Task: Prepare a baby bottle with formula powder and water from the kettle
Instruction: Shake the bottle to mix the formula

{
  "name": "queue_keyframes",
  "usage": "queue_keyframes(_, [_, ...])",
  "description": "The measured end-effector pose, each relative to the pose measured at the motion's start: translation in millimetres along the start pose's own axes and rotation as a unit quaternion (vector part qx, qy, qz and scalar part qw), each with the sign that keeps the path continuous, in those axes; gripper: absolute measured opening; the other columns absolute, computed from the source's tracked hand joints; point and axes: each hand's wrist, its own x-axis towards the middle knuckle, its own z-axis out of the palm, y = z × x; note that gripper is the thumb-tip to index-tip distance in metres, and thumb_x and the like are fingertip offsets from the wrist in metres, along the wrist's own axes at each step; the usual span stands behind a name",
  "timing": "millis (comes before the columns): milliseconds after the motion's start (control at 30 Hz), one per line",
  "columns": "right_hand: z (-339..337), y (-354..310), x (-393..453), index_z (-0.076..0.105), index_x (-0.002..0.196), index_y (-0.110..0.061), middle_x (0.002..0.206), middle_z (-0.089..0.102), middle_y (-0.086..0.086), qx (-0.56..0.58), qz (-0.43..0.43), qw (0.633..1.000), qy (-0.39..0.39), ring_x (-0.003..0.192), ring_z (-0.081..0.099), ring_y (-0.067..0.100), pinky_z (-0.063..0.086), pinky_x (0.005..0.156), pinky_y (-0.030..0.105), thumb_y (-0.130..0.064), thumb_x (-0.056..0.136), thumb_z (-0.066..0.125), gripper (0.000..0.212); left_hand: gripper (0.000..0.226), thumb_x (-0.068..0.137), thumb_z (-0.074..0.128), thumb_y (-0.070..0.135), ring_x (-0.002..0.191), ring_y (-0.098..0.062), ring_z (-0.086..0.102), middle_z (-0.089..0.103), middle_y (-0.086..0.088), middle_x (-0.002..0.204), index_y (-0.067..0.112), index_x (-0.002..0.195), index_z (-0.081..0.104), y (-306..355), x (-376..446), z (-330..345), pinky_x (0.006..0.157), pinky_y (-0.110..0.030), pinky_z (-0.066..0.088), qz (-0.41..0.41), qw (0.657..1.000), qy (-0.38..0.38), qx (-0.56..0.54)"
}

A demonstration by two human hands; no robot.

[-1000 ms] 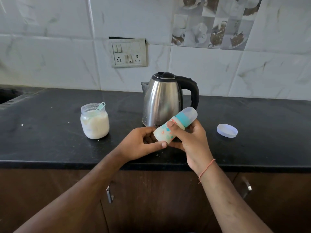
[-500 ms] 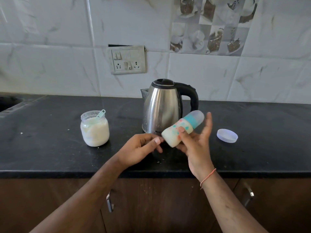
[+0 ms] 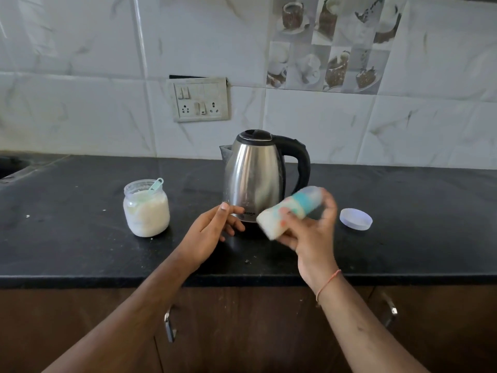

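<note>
- My right hand grips the capped, blurred baby bottle, milky inside, tilted before the kettle.
- My left hand hangs loose, holding nothing.
- Left of the kettle, the jar holds white powder and a scoop.

**Blurred, covered and cut off**

The baby bottle in the right hand is smeared by motion blur; its printed pattern and cap outline cannot be made out, and the fingers at its 3 o'clock side are blurred too. The bottle and hand cover the lower right of the kettle; the left hand covers part of its base at 7 o'clock. The scoop shows only its handle above the powder in the jar. Both forearms run off the bottom edge. At 9 o'clock a dark recess is cut by the frame.
</note>
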Motion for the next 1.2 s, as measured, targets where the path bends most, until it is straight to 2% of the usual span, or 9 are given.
queue_keyframes(200, [-2.8, 0.6, -7.2, 0.043, 0.147, -0.044, 0.126, 0.072, 0.009, -0.051, 0.032, 0.995, -0.083, 0.112, 0.077, 0.031, 0.067, 0.078, 0.053, 0.001, 0.088, 0.084, 0.085, 0.055, 0.103, 0.036, 0.06, 0.09, -0.014, 0.068, 0.081, 0.0, 0.1, 0.026, 0.122, 0.076, 1.1, -0.7, 4.8, 0.084, -0.038, 0.052, -0.003, 1.0, 0.01, -0.005])
queue_keyframes(333, [-8.4, -3.6, 6.3, 0.037, 0.143, -0.048, 0.138, 0.064, 0.008, 0.126, 0.003, 0.989, 0.081, 0.113, 0.077, 0.03, 0.068, 0.077, 0.05, -0.003, 0.095, 0.079, 0.078, 0.055, 0.104, 0.036, 0.061, 0.092, -0.016, 0.069, 0.081, -0.001, 0.103, 0.027, 0.124, 0.076, 0.9, -1.1, 4.6, 0.084, -0.037, 0.054, 0.005, 1.0, 0.005, 0.009])
queue_keyframes(467, [-0.9, 0.8, -6.1, 0.044, 0.144, -0.043, 0.12, 0.074, 0.005, -0.044, 0.059, 0.994, -0.084, 0.108, 0.079, 0.028, 0.068, 0.077, 0.05, 0.0, 0.087, 0.085, 0.083, 0.054, 0.103, 0.036, 0.064, 0.094, -0.015, 0.07, 0.08, 0.003, 0.103, 0.032, 0.123, 0.075, -0.8, -1.6, 4.2, 0.085, -0.035, 0.053, 0.006, 1.0, -0.002, 0.027])
queue_keyframes(600, [-3.6, -1.8, 5.3, 0.04, 0.143, -0.044, 0.134, 0.065, 0.005, 0.102, 0.012, 0.993, 0.061, 0.114, 0.076, 0.032, 0.068, 0.075, 0.052, -0.002, 0.093, 0.081, 0.077, 0.055, 0.104, 0.036, 0.065, 0.095, -0.017, 0.07, 0.08, 0.003, 0.105, 0.032, 0.124, 0.075, 0.3, -1.9, 4.6, 0.085, -0.035, 0.054, 0.012, 0.999, -0.005, 0.034])
queue_keyframes(700, [3.2, 2.0, -5.7, 0.047, 0.139, -0.042, 0.118, 0.073, 0.002, -0.02, 0.049, 0.997, -0.06, 0.106, 0.079, 0.027, 0.068, 0.073, 0.05, 0.003, 0.087, 0.085, 0.078, 0.052, 0.104, 0.038, 0.062, 0.092, -0.012, 0.069, 0.08, 0.002, 0.103, 0.032, 0.122, 0.075, -1.7, -1.8, 5.0, 0.083, -0.03, 0.052, 0.013, 0.999, -0.008, 0.037])
queue_keyframes(833, [-7.4, -3.9, 8.4, 0.036, 0.145, -0.044, 0.139, 0.061, 0.009, 0.132, 0.0, 0.986, 0.098, 0.112, 0.077, 0.032, 0.067, 0.071, 0.047, -0.003, 0.094, 0.081, 0.078, 0.051, 0.11, 0.037, 0.062, 0.092, -0.014, 0.07, 0.08, 0.001, 0.105, 0.032, 0.123, 0.075, -3.3, -1.4, 4.4, 0.083, -0.03, 0.052, 0.023, 0.999, -0.005, 0.038])
queue_keyframes(967, [2.0, -0.2, -3.4, 0.045, 0.14, -0.041, 0.121, 0.072, 0.011, 0.009, 0.081, 0.996, -0.044, 0.104, 0.08, 0.029, 0.068, 0.073, 0.049, -0.001, 0.088, 0.085, 0.077, 0.047, 0.112, 0.037, 0.057, 0.092, -0.015, 0.07, 0.08, 0.002, 0.103, 0.032, 0.123, 0.075, -2.7, -0.7, 4.3, 0.082, -0.027, 0.051, 0.015, 0.999, -0.007, 0.047])
queue_keyframes(1100, [-7.6, -3.4, 10.1, 0.036, 0.145, -0.041, 0.143, 0.059, 0.01, 0.15, 0.003, 0.983, 0.109, 0.113, 0.076, 0.032, 0.067, 0.073, 0.048, -0.004, 0.094, 0.08, 0.077, 0.041, 0.115, 0.038, 0.046, 0.094, -0.016, 0.071, 0.08, 0.004, 0.103, 0.029, 0.124, 0.074, -0.3, -3.1, 3.6, 0.083, -0.024, 0.053, 0.018, 0.999, -0.001, 0.051])
queue_keyframes(1200, [-3.3, 1.6, 2.2, 0.041, 0.145, -0.037, 0.13, 0.067, 0.01, 0.063, 0.072, 0.995, -0.009, 0.106, 0.08, 0.028, 0.067, 0.073, 0.049, -0.001, 0.089, 0.083, 0.078, 0.038, 0.115, 0.04, 0.044, 0.091, -0.01, 0.07, 0.08, 0.005, 0.103, 0.03, 0.123, 0.074, -1.1, -3.1, 3.9, 0.083, -0.023, 0.051, 0.011, 0.998, -0.005, 0.063])
